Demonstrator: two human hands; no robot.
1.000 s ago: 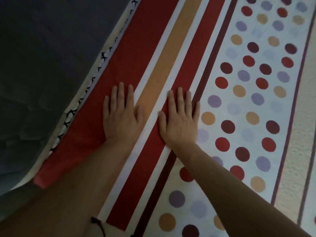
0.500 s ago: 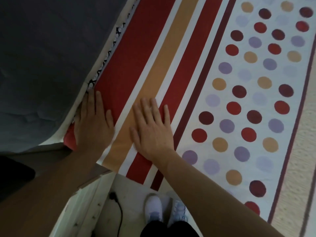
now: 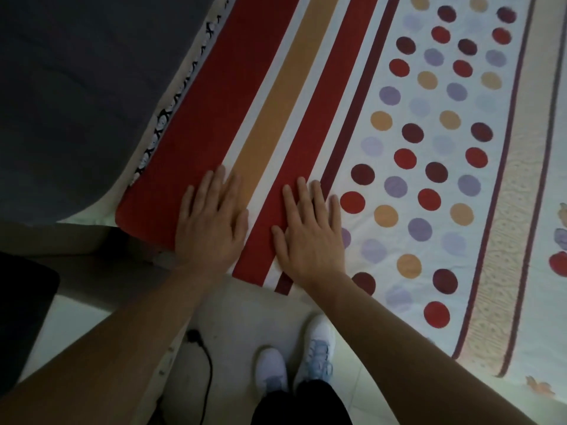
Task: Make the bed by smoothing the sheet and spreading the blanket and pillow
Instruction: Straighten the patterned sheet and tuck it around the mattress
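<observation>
Red, ochre and white stripes run along the near border of the sheet [image 3: 306, 96], with a field of coloured dots beside them and a pale patterned band further right; it lies flat over the bed, its edge just at the person's feet; both hands rest on it near that edge, the left hand [image 3: 211, 225] on the broad red stripe and the white one beside it, the right hand [image 3: 310, 231] across the narrower red stripe toward the dots; each lies palm down with fingers extended and slightly spread, gripping nothing, which I judge is meant to press the cloth flat and push creases toward the edge; a dark grey cloth [image 3: 76, 87], possibly the blanket, covers the upper left, a black-and-white patterned strip [image 3: 159, 130] showing between it and the sheet; below on the pale floor [image 3: 239, 320] stand white shoes [image 3: 294, 357] and a black cable [image 3: 202, 357]; nothing lies in the hands' way; no pillow is in view.
</observation>
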